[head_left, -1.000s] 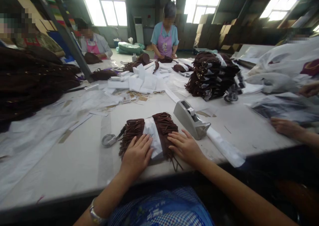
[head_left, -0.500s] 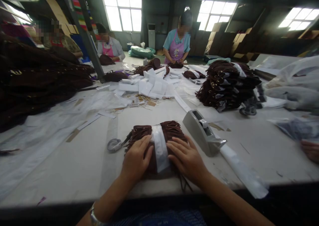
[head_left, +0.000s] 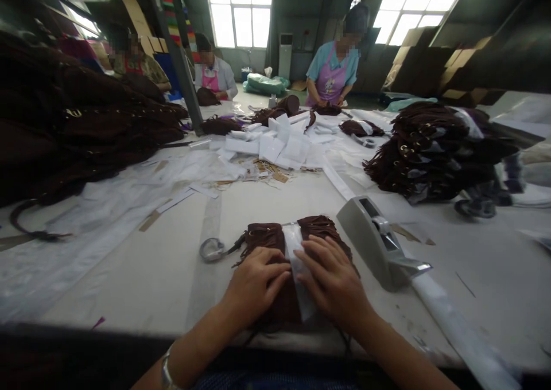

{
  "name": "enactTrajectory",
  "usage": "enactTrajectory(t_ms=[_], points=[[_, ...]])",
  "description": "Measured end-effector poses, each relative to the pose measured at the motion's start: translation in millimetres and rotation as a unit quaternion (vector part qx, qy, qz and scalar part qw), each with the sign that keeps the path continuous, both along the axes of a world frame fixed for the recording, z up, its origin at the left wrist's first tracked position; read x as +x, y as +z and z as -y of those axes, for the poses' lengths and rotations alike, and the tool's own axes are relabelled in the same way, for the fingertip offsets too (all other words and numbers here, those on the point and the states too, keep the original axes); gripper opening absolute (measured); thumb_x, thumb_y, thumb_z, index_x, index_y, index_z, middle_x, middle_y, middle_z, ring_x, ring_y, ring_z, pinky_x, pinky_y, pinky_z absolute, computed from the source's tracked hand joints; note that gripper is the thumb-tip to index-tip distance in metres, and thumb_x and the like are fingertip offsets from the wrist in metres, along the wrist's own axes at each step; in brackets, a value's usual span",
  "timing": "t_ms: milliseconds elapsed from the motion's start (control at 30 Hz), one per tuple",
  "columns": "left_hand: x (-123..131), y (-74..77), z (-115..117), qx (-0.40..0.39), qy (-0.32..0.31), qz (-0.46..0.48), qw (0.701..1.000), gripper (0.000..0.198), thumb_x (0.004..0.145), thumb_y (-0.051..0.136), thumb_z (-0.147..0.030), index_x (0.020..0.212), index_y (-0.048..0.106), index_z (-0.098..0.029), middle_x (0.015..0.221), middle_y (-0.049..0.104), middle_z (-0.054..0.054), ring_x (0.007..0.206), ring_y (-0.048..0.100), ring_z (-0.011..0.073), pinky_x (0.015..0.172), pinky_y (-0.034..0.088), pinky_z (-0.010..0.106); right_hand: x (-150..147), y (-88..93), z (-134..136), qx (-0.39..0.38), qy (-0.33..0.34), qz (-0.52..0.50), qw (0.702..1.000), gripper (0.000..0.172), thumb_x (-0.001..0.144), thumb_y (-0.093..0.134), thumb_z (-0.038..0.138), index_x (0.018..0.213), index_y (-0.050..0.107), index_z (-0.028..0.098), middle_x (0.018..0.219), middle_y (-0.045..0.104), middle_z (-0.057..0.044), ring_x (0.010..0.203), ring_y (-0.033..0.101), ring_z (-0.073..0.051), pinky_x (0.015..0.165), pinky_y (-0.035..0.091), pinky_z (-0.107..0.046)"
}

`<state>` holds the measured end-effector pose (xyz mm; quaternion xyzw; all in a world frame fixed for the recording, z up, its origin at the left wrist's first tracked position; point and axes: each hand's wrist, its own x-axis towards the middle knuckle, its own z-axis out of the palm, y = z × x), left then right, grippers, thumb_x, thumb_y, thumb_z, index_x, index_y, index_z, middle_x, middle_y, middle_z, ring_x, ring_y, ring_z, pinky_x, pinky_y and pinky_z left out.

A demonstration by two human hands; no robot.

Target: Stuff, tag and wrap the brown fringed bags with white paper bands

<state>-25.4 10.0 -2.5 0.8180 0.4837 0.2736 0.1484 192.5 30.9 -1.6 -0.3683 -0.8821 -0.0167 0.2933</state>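
A folded brown fringed piece [head_left: 267, 238] lies on the white table [head_left: 129, 281] right in front of me, with a white paper band [head_left: 295, 246] round its middle. My left hand [head_left: 255, 284] lies flat on its left half, fingers stretched toward the band. My right hand [head_left: 333, 278] presses flat on the band and the right half. Both hands rest on the piece with fingers spread, gripping nothing. A metal ring [head_left: 212, 249] on a strap sticks out at the piece's left.
A grey tape dispenser [head_left: 379, 241] stands just right of my hands, with a long white strip [head_left: 460, 332] beyond it. Stacks of brown fringed pieces sit at the left [head_left: 77, 132] and right [head_left: 434, 149]. White paper slips [head_left: 275, 146] litter the middle. Several people work at the far side.
My hands have slid closer together onto the band, and the band looks narrower. The view has shifted right and nearer the piece.
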Motion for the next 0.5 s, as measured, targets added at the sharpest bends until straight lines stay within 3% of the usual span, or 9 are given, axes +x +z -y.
enactTrajectory(t_ms=[100, 200, 267, 333, 400, 500], points=[[-28.4, -11.0, 12.4, 0.019, 0.024, -0.005, 1.0, 0.023, 0.095, 0.054, -0.027, 0.112, 0.068, -0.025, 0.121, 0.067, 0.005, 0.112, 0.059, 0.0205, 0.1, 0.049, 0.037, 1.7, -6.6, 3.7, -0.02, 0.099, 0.062, 0.993, 0.041, 0.096, 0.055, 0.03, 0.135, 0.057, 0.018, 0.138, 0.059, -0.01, 0.131, 0.052, -0.027, 0.107, 0.048, -0.047], [-59.7, -14.1, 15.1, 0.054, 0.154, -0.039, 0.986, 0.017, 0.094, 0.052, -0.024, 0.097, 0.068, -0.021, 0.113, 0.069, 0.007, 0.107, 0.062, 0.0231, 0.096, 0.051, 0.041, 4.3, -15.1, 6.2, -0.026, 0.106, 0.068, 0.992, 0.041, 0.097, 0.053, 0.027, 0.136, 0.056, 0.017, 0.136, 0.061, -0.009, 0.131, 0.052, -0.027, 0.109, 0.045, -0.049], [-70.1, -10.1, 8.0, 0.075, 0.19, -0.046, 0.978, 0.016, 0.093, 0.052, -0.021, 0.1, 0.067, -0.021, 0.115, 0.068, 0.007, 0.109, 0.061, 0.0234, 0.097, 0.05, 0.042, 5.5, -19.4, 6.4, -0.024, 0.099, 0.061, 0.993, 0.041, 0.097, 0.053, 0.027, 0.136, 0.056, 0.017, 0.137, 0.06, -0.01, 0.132, 0.051, -0.027, 0.11, 0.044, -0.05], [-68.8, -5.3, -5.7, 0.076, 0.125, -0.041, 0.988, 0.025, 0.093, 0.05, -0.015, 0.113, 0.063, -0.022, 0.124, 0.065, 0.006, 0.116, 0.058, 0.0212, 0.102, 0.048, 0.039, 5.8, -21.8, 5.9, -0.023, 0.094, 0.054, 0.994, 0.04, 0.097, 0.052, 0.027, 0.135, 0.056, 0.017, 0.138, 0.059, -0.009, 0.132, 0.051, -0.027, 0.11, 0.043, -0.05], [-61.2, -3.7, -22.4, 0.065, 0.0, -0.064, 0.996, 0.038, 0.092, 0.045, -0.007, 0.124, 0.058, -0.022, 0.133, 0.06, 0.006, 0.123, 0.054, 0.0187, 0.105, 0.045, 0.035, 5.9, -22.5, 5.6, -0.028, 0.091, 0.053, 0.994, 0.04, 0.097, 0.052, 0.028, 0.135, 0.056, 0.017, 0.138, 0.059, -0.009, 0.132, 0.051, -0.026, 0.11, 0.043, -0.05], [-59.0, -6.4, -44.5, 0.05, -0.138, -0.169, 0.975, 0.04, 0.091, 0.044, -0.005, 0.124, 0.059, -0.022, 0.134, 0.059, 0.007, 0.12, 0.055, 0.0199, 0.103, 0.046, 0.034, 6.6, -21.9, 6.1, -0.043, 0.09, 0.065, 0.993, 0.04, 0.098, 0.051, 0.03, 0.137, 0.055, 0.019, 0.139, 0.059, -0.008, 0.132, 0.051, -0.025, 0.111, 0.041, -0.049]])
